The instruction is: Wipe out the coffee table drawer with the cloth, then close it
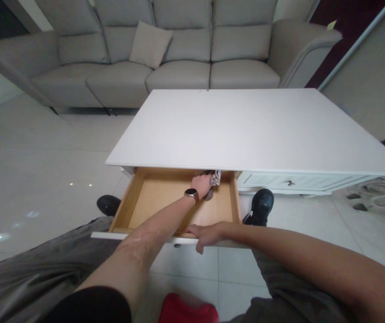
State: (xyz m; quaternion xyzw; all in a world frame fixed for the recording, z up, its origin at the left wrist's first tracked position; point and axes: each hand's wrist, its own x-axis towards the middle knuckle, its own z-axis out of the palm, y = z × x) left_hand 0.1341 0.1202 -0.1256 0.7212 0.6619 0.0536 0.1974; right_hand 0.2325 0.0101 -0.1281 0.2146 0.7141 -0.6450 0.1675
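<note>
The drawer (158,193) of a white coffee table (232,130) is pulled out, its bare wooden inside facing up. My left hand (201,184), with a watch (191,193) on the wrist, reaches to the back right part of the drawer. Its fingers are closed on a crumpled brown and white patterned cloth (215,178); a darker part of it hangs below the hand. My right hand (209,235) grips the top edge of the drawer front, one digit inside and others over the outside. A small knob (177,245) shows on that front.
A grey sofa (182,74) with a beige cushion (150,44) stands behind the table. Beside the open drawer is a closed drawer front (279,181). My shoes (261,206) flank the open drawer. Something red (187,309) is below me on the tiled floor.
</note>
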